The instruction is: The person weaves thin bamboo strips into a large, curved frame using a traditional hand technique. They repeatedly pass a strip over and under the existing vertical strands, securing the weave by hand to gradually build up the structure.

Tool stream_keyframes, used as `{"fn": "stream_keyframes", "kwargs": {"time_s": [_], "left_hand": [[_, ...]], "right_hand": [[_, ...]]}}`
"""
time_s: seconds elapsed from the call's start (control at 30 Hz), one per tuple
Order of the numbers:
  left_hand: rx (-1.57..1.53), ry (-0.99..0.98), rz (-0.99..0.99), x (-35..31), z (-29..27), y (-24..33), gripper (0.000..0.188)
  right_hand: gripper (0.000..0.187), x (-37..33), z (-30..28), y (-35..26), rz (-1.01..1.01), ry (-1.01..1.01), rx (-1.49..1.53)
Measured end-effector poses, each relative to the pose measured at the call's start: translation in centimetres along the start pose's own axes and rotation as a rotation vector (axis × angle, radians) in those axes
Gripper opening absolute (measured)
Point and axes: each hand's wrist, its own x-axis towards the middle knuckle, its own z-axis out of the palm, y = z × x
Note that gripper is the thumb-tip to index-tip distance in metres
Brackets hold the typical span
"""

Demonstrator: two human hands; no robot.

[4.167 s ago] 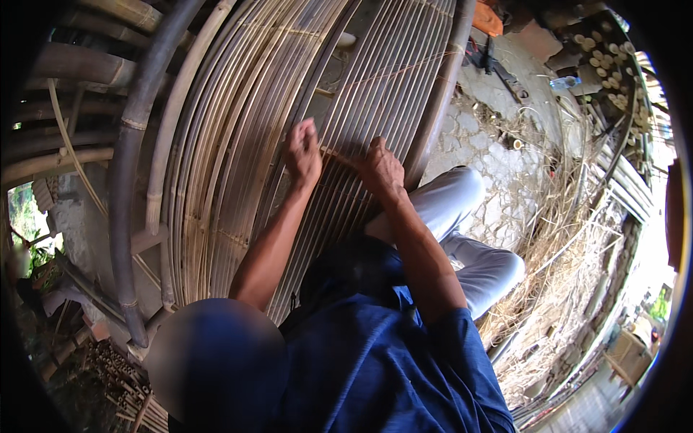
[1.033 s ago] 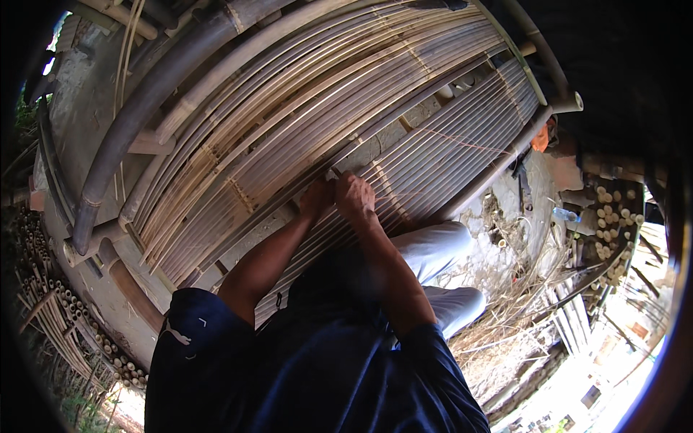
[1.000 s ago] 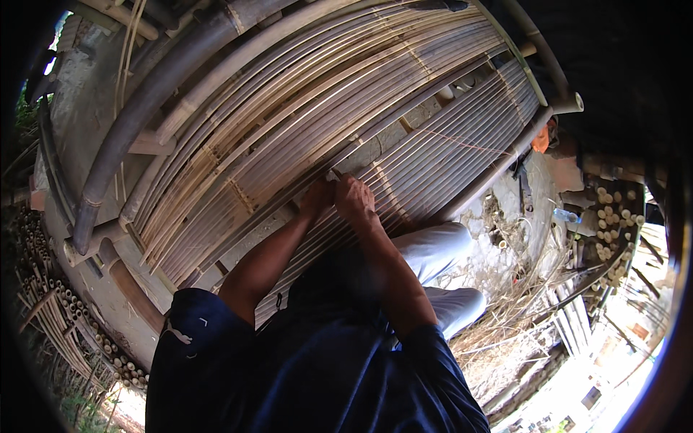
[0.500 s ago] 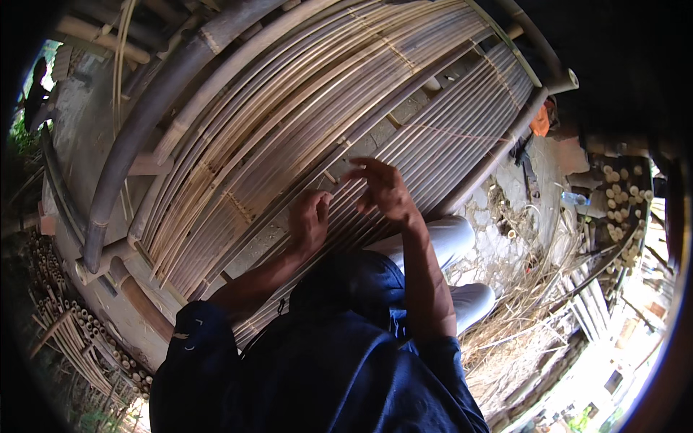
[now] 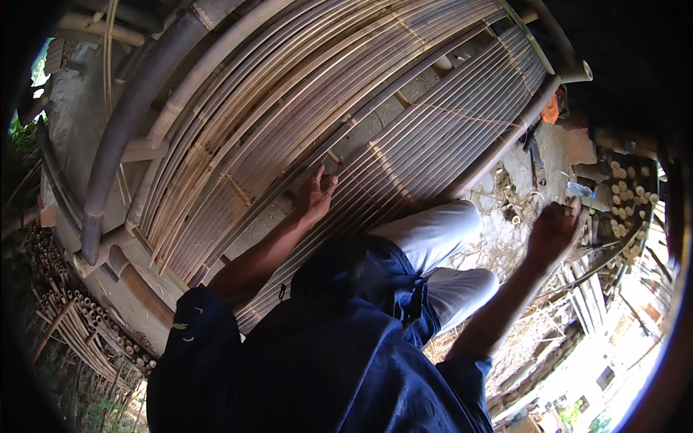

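A long bamboo bench-like frame (image 5: 462, 189) stretches before me, topped with narrow parallel bamboo slats (image 5: 440, 144). Over the open gap between two slat panels is my left hand (image 5: 315, 196), its index finger and thumb slightly apart and nothing visible between them. A short bamboo peg (image 5: 333, 156) sits just beyond its fingertips. Thin reddish cord (image 5: 462, 114) lies across the right-hand panel. Out to the right, away from the slats, my right hand (image 5: 556, 229) is raised with its fingers bent together; whatever they may pinch is too small to make out.
Thick dark bamboo poles (image 5: 137, 123) rise along the left. Cut bamboo stacks (image 5: 108, 332) lie at lower left, with more cut ends (image 5: 629, 195) at right. A clear plastic bottle (image 5: 580, 190) and an orange item (image 5: 551, 108) are beyond the frame's right rail. Dry shavings cover the ground.
My right hand has swung far right, away from the slats and my left hand. The left hand has shifted slightly up, its index finger now straighter. The view has tilted a little.
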Motion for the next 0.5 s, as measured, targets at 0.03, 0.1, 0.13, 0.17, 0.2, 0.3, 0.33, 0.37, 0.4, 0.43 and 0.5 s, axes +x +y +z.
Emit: {"fn": "stream_keyframes", "kwargs": {"time_s": [0.03, 0.1, 0.13, 0.17, 0.2, 0.3, 0.33, 0.37, 0.4, 0.43, 0.5], "left_hand": [[0.016, -0.078, -0.027, 0.0, 0.6, 3.3, 0.062], [0.11, -0.047, -0.089, 0.1, 1.1, 5.1, 0.058], [0.167, -0.023, -0.124, 0.2, 0.9, 5.5, 0.056], [0.198, -0.074, -0.152, 0.5, 0.4, 5.7, 0.053], [0.225, -0.131, -0.176, 1.0, 0.0, 6.1, 0.051], [0.242, -0.225, -0.153, 1.1, -0.2, 6.8, 0.046], [0.236, -0.236, -0.12, 1.4, -0.1, 6.8, 0.045], [0.248, -0.144, -0.05, 1.4, 0.9, 6.4, 0.045], [0.248, -0.137, -0.053, 1.6, 1.5, 6.9, 0.045], [0.268, -0.113, -0.077, 1.4, 1.1, 6.8, 0.044], [0.311, -0.062, -0.1, 0.9, 0.2, 6.1, 0.044]], "right_hand": [[0.04, 0.0, -0.8, -3.3, 0.119, -0.078, 0.069], [0.048, -2.3, 3.5, -4.3, 0.253, -0.211, -0.63], [0.05, -3.1, 4.6, -4.1, 0.29, -0.313, -1.125], [0.049, -4.0, 5.6, -3.4, 0.349, -0.53, -1.632], [0.047, -5.5, 6.1, -2.4, 0.435, -0.864, -1.94], [0.042, -9.1, 7.1, 0.0, 1.263, -1.649, -1.663], [0.04, -9.4, 8.6, 0.5, 1.446, -1.644, -1.336], [0.039, -9.3, 10.2, 0.8, 1.43, -1.58, -1.053], [0.038, -9.2, 11.1, 1.1, 1.229, -1.469, -0.893], [0.036, -8.7, 11.0, 2.8, 0.865, -1.3, -0.881], [0.034, -5.9, 10.6, 7.0, 0.156, -0.852, -1.226]]}}
